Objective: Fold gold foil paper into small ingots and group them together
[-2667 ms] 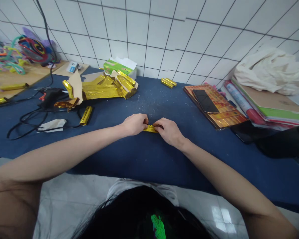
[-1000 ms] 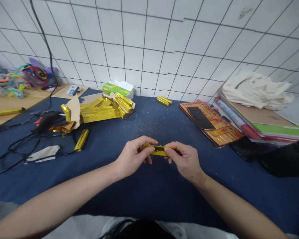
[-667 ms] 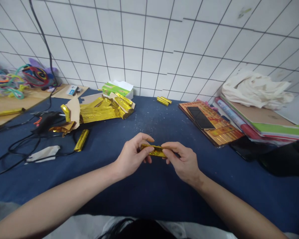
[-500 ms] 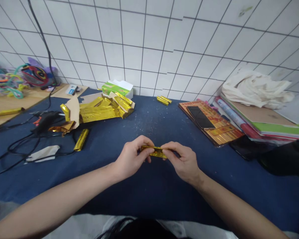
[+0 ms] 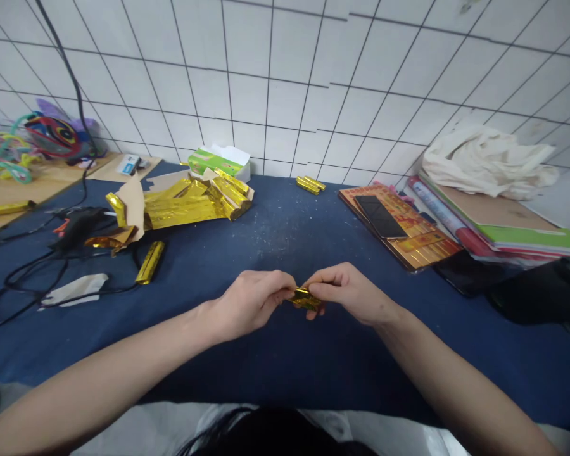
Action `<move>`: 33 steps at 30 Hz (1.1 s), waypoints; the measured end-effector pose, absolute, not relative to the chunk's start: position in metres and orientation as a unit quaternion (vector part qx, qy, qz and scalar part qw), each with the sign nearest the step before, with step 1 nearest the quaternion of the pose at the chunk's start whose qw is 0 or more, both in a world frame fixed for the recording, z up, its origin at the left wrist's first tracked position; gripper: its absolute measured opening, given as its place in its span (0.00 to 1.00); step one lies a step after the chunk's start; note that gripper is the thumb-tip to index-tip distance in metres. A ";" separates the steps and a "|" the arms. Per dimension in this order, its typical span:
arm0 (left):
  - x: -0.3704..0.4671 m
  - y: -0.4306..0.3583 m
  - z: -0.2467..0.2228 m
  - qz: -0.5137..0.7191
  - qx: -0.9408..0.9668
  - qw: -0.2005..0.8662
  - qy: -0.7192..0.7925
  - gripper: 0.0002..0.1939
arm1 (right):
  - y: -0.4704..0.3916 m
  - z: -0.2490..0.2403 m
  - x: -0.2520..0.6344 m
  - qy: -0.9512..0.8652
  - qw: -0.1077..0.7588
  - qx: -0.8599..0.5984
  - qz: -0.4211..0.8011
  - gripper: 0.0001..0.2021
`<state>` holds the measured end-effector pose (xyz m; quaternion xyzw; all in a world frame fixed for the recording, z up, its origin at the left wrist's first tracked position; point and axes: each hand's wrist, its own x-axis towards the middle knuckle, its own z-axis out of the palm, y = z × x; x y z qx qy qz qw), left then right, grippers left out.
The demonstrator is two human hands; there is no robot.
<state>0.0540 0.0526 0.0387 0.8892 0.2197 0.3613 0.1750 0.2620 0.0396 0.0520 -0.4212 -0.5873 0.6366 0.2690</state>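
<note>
Between my hands is a small piece of shiny gold foil paper [image 5: 304,297], low over the blue cloth on the table. My left hand [image 5: 251,301] pinches its left end between thumb and fingers. At the other end, my right hand [image 5: 344,292] grips it with thumb on top and fingertips showing underneath. Much of the foil is covered by the fingers. A rolled gold foil tube [image 5: 151,262] lies to the left of my hands, and small gold rolls [image 5: 310,184] rest near the wall.
Crumpled gold foil sheets [image 5: 180,206] lie back left, before a green box [image 5: 216,163]. A black glue gun [image 5: 78,229] with looping cable sits further left. At right are a phone [image 5: 380,216] on an orange-gold packet [image 5: 422,237] and stacked folders [image 5: 527,235] under white cloth [image 5: 487,161].
My left hand has turned so its back faces up more, still pinching the foil. The right fingers have shifted around their end, with fingertips now showing below. The camera view has tilted slightly.
</note>
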 end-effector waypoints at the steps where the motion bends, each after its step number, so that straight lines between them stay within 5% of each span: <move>1: 0.053 0.053 0.038 0.351 0.894 0.180 0.213 0.05 | 0.039 0.053 0.262 -0.591 0.254 -0.420 0.641 0.11; 16: 0.053 0.053 0.037 0.303 0.903 0.214 0.215 0.05 | 0.029 0.060 0.257 -0.750 0.216 -0.473 0.409 0.07; 33: 0.058 0.047 0.035 0.366 0.861 0.172 0.310 0.04 | 0.026 0.060 0.252 -0.762 0.234 -0.471 0.377 0.07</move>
